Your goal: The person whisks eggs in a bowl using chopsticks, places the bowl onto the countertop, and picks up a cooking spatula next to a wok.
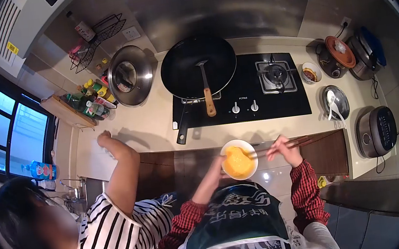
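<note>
Inside round bowl (pixel 248 147), yellow liquid (pixel 237 163)

Bowl (pixel 246 145) (liquid (pixel 238 163) inside) before the stove (pixel 244 85)

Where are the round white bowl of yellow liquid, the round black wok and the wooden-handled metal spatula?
Round white bowl (pixel 246 145): head view, on its bare inner wall.
Round black wok (pixel 184 71): head view, on its bare inner surface.
Wooden-handled metal spatula (pixel 208 97): head view, on its wooden handle.
</note>
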`<state>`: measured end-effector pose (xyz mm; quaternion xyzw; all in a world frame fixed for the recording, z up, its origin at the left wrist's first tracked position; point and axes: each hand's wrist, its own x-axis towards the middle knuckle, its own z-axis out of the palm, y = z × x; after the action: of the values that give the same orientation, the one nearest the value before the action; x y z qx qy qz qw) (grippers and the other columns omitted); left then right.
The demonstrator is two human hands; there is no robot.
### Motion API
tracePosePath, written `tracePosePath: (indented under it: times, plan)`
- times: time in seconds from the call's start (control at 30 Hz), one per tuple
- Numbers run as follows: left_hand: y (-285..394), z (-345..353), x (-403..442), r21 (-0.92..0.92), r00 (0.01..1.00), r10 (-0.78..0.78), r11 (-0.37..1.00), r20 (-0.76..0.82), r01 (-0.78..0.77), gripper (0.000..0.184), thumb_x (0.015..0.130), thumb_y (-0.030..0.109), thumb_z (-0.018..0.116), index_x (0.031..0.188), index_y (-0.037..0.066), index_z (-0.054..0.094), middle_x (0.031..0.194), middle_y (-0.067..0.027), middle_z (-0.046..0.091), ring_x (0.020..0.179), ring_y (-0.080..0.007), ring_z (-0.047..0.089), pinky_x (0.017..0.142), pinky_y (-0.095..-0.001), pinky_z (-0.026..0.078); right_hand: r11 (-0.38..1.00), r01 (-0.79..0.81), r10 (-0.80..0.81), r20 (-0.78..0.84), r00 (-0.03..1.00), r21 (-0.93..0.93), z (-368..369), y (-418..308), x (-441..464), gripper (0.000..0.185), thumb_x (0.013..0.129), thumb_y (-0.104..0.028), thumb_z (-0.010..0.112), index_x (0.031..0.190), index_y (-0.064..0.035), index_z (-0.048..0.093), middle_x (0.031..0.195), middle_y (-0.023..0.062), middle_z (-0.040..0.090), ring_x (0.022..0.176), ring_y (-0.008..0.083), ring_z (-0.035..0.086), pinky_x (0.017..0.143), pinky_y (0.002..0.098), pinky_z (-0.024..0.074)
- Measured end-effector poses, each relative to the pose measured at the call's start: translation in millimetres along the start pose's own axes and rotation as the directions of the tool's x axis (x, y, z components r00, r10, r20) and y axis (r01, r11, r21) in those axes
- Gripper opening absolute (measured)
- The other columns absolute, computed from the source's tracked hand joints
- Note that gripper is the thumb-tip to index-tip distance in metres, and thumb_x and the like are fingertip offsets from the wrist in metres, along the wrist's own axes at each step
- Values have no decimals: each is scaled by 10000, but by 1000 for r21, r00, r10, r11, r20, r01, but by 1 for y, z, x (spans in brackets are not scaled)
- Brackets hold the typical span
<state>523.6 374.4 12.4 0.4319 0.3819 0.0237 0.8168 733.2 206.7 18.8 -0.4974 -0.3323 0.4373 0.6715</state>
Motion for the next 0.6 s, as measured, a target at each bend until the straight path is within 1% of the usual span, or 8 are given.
tracePosePath:
  times: [0.07,0.13,0.23,0.27,0.4,0.5,0.53,0.6]
  plan:
    - [8,4,-6,79,999,50,996,-18,-48,515,815,390,373,1198,45,361,1144,-86,459,1026,-159,481,767,-337,437,1000,19,-18,-50,999,17,1,-4,0,208,895,-195,378,813,-4,397,739,206,582,618,267,599,537,350,505]
    - [6,1,-5,10,999,25,1000,23,-25,512,815,391,372,1198,51,362,1142,-83,457,1024,-156,479,767,-334,434,996,63,-71,-147,987,-62,0,-1,1,203,894,-191,377,816,-6,402,738,209,581,600,275,599,518,346,505]
    - [7,3,-4,42,999,36,998,14,-37,513,816,401,368,1198,59,364,1143,-82,455,1018,-157,483,765,-331,433,995,-74,80,86,993,-71,6,-10,-5,195,894,-184,374,820,-6,402,740,204,583,602,275,600,518,343,507]
    - [7,4,-5,79,999,42,996,-1,-42,514,816,405,367,1199,61,364,1144,-82,455,1016,-157,485,764,-330,432,1000,11,-11,12,1000,-1,7,-12,-4,185,895,-169,369,822,-2,402,744,195,586,619,272,601,536,339,509]
    - [7,3,-3,49,1000,-4,999,2,4,518,822,420,362,1205,72,358,1163,-79,438,1043,-154,463,762,-331,432,990,-99,108,87,990,-96,8,-9,-5,180,895,-153,359,822,6,403,748,194,587,632,274,601,560,350,510]
    - [6,2,-7,91,1000,3,996,-8,-3,527,823,427,364,1216,76,347,1173,-72,431,1066,-151,442,762,-329,430,997,9,-21,-155,988,-78,1,-6,-1,171,895,-136,358,832,15,407,789,212,582,649,250,598,574,330,504]
    - [7,4,-7,75,1000,3,997,5,-3,534,822,428,366,1223,77,338,1182,-71,423,1076,-151,433,767,-330,426,997,-80,79,-73,994,-11,0,-4,-2,172,894,-140,361,833,15,407,777,212,583,638,252,597,573,329,504]
    - [11,3,-6,79,1000,15,997,17,-16,548,821,429,367,1239,79,320,1200,-71,406,1091,-154,420,774,-333,422,999,-34,33,-29,999,-26,5,-11,-8,170,893,-133,356,830,16,408,772,213,584,629,254,597,569,328,504]
